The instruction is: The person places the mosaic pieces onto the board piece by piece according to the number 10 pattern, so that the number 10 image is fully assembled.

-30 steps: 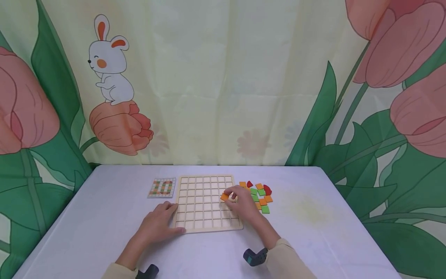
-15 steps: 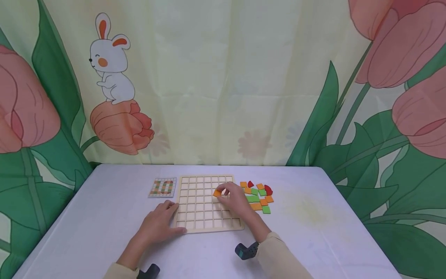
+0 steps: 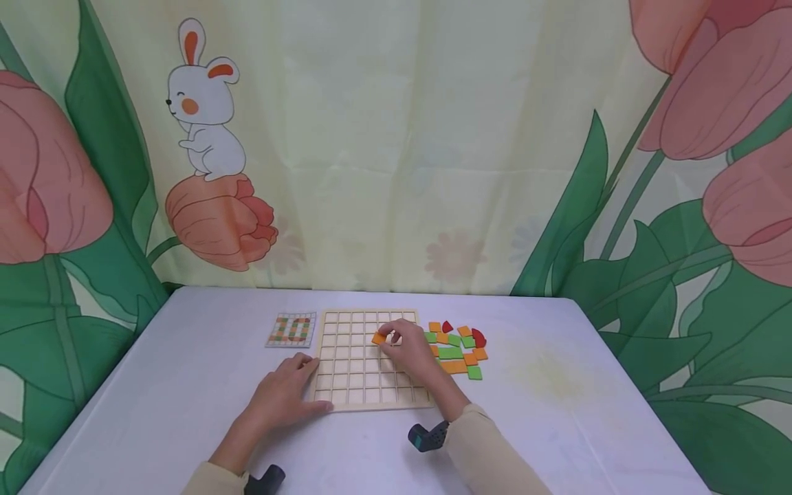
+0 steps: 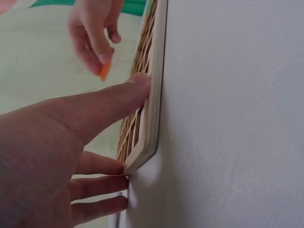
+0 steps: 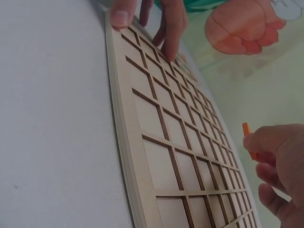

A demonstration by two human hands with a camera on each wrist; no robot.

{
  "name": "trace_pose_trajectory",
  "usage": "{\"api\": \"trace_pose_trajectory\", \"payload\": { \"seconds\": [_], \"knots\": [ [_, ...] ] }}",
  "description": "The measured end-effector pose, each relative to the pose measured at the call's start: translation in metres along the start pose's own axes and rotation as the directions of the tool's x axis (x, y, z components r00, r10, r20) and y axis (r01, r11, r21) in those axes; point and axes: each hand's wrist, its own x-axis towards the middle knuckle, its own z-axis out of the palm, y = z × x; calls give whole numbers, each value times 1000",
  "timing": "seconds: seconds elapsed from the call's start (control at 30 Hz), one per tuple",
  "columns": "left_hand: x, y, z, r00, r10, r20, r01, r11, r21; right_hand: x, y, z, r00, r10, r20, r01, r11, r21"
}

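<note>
A pale wooden grid board [image 3: 354, 408] lies flat on the table, and its visible cells hold no tiles. At its near left corner is my left hand [image 3: 281, 395]. The left wrist view shows the thumb [image 4: 116, 97] pressing on the near rim, while the nearly straight fingers [image 4: 99, 187] touch the left edge. My right hand [image 3: 407, 352] pinches a small orange square tile [image 3: 379, 338] between thumb and fingertips above the upper middle of the grid. In the right wrist view that tile [image 5: 246, 135] appears edge-on, raised off the board.
Right of the board lie several loose tiles: green ones [image 3: 450, 353], orange ones [image 3: 454, 367] and red rounded pieces [image 3: 479, 337]. A pattern card [image 3: 291, 330] with a coloured grid lies left of the board. Behind the white table [image 3: 557, 426] hangs a printed curtain [image 3: 371, 137].
My right hand has carried the orange tile leftward and slightly farther away over the board. The left hand has stayed at the board's corner. The head view has shifted slightly.
</note>
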Motion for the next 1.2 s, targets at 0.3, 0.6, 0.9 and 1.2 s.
{"api": "trace_pose_trajectory", "payload": {
  "seconds": [0.3, 0.6, 0.9, 1.2],
  "knots": [
    [2, 1, 2, 1000, -16, 18, 16, 1000, -13, 6, -4, 7, 1000, -8, 27, 8, 1000, 12],
    [5, 2, 2, 1000, -24, 16, 24, 1000, -6, 15, -10, 11, 999, -2, 40, -1, 998, 57],
    [-3, -1, 1, 999, -31, 30, 31, 1000, -5, 18, -12, 24, 998, 3, 63, -7, 998, 55],
    [1, -2, -1, 1000, -9, 15, 9, 1000, -13, 28, -14, 28, 997, 14, 81, -19, 998, 66]
  ]
}}
